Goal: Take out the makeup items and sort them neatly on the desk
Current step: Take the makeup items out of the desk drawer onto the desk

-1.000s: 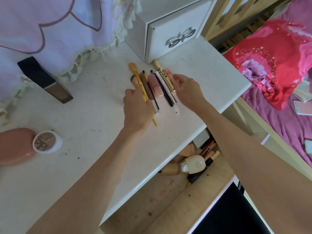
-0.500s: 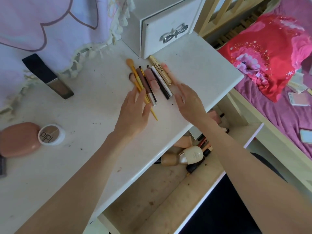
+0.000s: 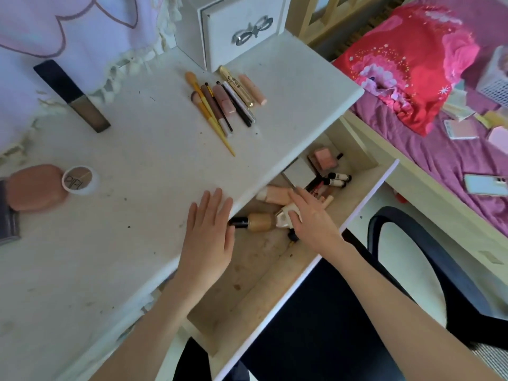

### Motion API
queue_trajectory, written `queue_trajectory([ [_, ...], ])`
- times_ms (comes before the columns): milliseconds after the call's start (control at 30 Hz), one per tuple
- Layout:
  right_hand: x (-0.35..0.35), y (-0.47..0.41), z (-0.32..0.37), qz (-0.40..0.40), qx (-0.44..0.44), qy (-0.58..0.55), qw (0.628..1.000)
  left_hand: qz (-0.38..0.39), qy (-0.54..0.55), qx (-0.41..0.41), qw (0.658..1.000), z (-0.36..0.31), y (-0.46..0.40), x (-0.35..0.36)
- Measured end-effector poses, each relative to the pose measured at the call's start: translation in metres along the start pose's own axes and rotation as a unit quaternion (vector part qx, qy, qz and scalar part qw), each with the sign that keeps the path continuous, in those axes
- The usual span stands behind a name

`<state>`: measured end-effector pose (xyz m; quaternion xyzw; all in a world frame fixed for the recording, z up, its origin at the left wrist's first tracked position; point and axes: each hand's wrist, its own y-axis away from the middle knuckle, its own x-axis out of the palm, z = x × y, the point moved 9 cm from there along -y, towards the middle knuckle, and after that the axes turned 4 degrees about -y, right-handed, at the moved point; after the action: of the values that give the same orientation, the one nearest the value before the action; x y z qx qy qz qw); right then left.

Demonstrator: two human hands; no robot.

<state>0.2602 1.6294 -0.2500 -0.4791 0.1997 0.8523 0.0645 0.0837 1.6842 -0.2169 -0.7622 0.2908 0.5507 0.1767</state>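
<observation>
The likeliest slip, as I judge it, lies in the open drawer (image 3: 275,268) at the centre of the frame. The bottles there lie on their sides, touching one another, and the right hand (image 3: 310,221) reaches in among them. Lifting the cream bottle with the gold collar (image 3: 286,215) could nudge the tan bottle with a black cap (image 3: 255,222) just left of it, or roll the peach bottle (image 3: 275,194) behind it further under the table (image 3: 154,166) edge, out of sight. A second risk is the bottle's smooth round body: a loose grip could let it drop back onto the small dark-capped bottles (image 3: 339,179) and the pink compact (image 3: 324,158) toward the drawer's upper right. A third is on the table top: the sorted row of brushes and tubes (image 3: 225,103) in the upper middle lies close to the table's right edge, so a bottle set down carelessly beside it could scatter the row.

The left hand (image 3: 210,232) lies flat over the table's front edge, fingers straight and slightly spread, holding nothing. The right hand is palm down in the drawer with fingers curled over the cream bottle; whether they fully grip it I cannot tell. Both forearms stretch in from the bottom of the frame.
</observation>
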Motion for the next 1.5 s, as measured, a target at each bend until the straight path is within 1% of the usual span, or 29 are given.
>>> queue_trajectory([
  [67,0.013,0.013,-0.017,0.025,0.016,0.027,0.999,-0.029,0.003,0.013,0.999,-0.013,0.019,0.003],
  [100,0.017,0.017,-0.024,0.030,0.030,0.026,0.999,-0.034,0.015,0.033,0.999,-0.021,0.029,0.008],
  [167,0.025,0.021,-0.035,0.039,0.054,0.024,0.997,-0.016,0.045,0.084,0.995,-0.038,0.048,0.026],
  [233,0.033,0.020,-0.039,0.057,0.051,0.046,0.996,0.021,0.039,0.107,0.993,-0.046,0.056,0.045],
  [267,0.036,0.018,-0.040,0.061,0.043,0.060,0.995,0.042,0.019,0.098,0.994,-0.045,0.053,0.055],
  [333,0.037,0.008,-0.042,0.058,0.032,0.089,0.994,0.080,-0.032,0.050,0.995,-0.032,0.039,0.073],
  [400,0.039,-0.002,-0.045,0.057,0.024,0.110,0.992,0.102,-0.073,0.009,0.992,-0.018,0.023,0.088],
  [533,0.043,-0.019,-0.049,0.060,0.018,0.142,0.988,0.108,-0.127,-0.035,0.985,-0.002,0.001,0.103],
  [633,0.047,-0.030,-0.052,0.061,0.021,0.195,0.979,0.079,-0.118,-0.057,0.988,0.004,-0.007,0.108],
  [700,0.050,-0.034,-0.054,0.060,0.025,0.227,0.972,0.074,-0.107,-0.069,0.989,0.005,-0.007,0.113],
  [900,0.053,-0.041,-0.049,0.053,-0.008,0.304,0.951,0.124,-0.037,-0.095,0.987,0.004,0.006,0.130],
  [967,0.051,-0.043,-0.049,0.054,-0.009,0.314,0.948,0.135,-0.009,-0.104,0.985,0.004,0.011,0.131],
  [1067,0.054,-0.041,-0.050,0.073,-0.012,0.278,0.958,0.127,0.052,-0.092,0.986,-0.003,0.013,0.119],
  [1133,0.051,-0.036,-0.051,0.077,-0.003,0.238,0.968,0.108,0.068,-0.057,0.990,-0.014,0.011,0.103],
  [1200,0.040,-0.031,-0.052,0.052,0.028,0.169,0.984,0.086,0.076,-0.017,0.993,-0.026,0.008,0.085],
  [1267,0.024,-0.023,-0.054,0.012,0.072,0.062,0.995,0.066,0.092,0.010,0.994,-0.035,0.008,0.066],
  [1367,0.001,-0.010,-0.049,-0.040,0.104,-0.087,0.990,0.053,0.117,0.028,0.991,-0.040,0.011,0.039],
  [1500,-0.033,0.003,-0.023,-0.103,0.091,-0.207,0.969,0.001,0.141,0.037,0.989,-0.036,0.015,-0.011],
])
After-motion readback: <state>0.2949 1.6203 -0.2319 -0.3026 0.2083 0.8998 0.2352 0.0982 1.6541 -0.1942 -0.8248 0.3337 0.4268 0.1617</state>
